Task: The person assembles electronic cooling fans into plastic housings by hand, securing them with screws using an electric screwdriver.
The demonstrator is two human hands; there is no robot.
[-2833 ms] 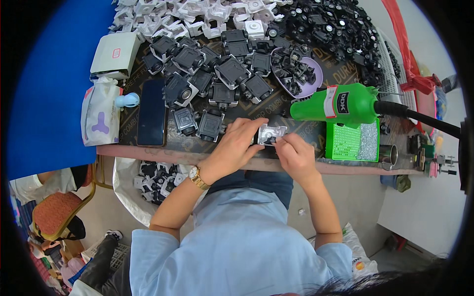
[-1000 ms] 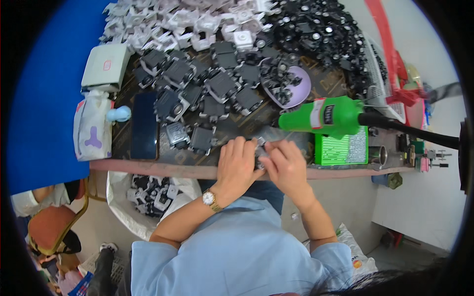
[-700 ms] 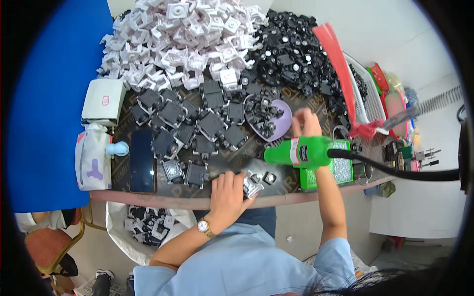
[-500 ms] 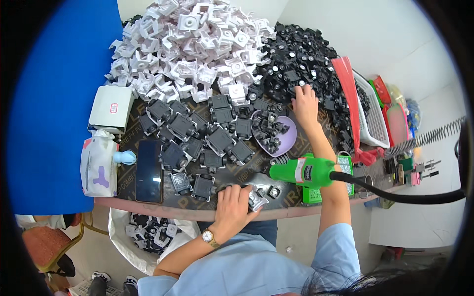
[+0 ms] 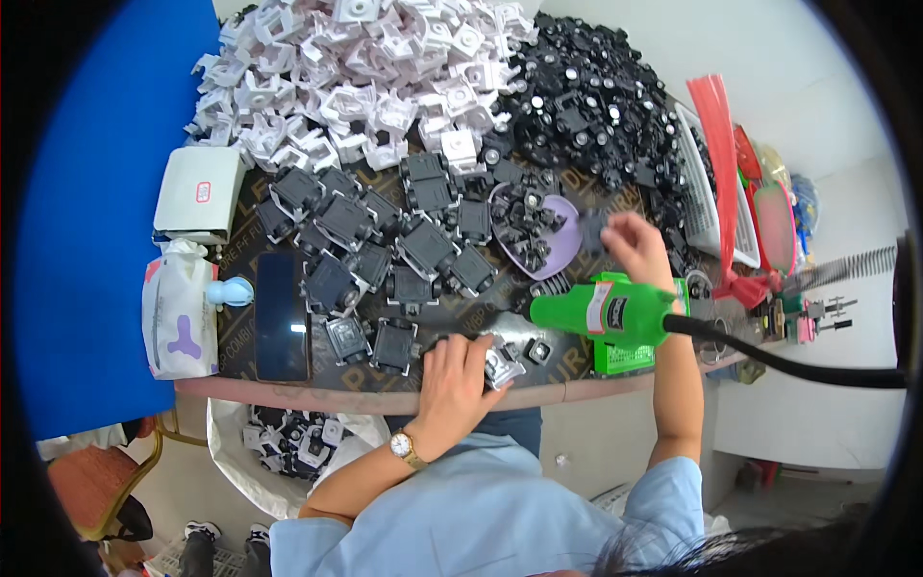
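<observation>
By the front edge of the table, my left hand is closed on a small silver-grey bracket piece, which pokes out past its thumb. My right hand pinches a black plastic part, slightly blurred, beside a purple heart-shaped dish of small black pieces. Between my hands a green power screwdriver hangs from its black cable. A small square metal-looking piece lies just right of the silver-grey one. Several black box-shaped assemblies with light frames spread across the middle of the table.
White plastic brackets are heaped at the back, with a black parts pile to their right. A phone, tissue pack and white box line the left. Green basket sits under the screwdriver; a sack stands below.
My right hand has come back toward me from the black pile, with a black part in its fingers. My left hand stays at the table edge. The whole view has shifted a little.
</observation>
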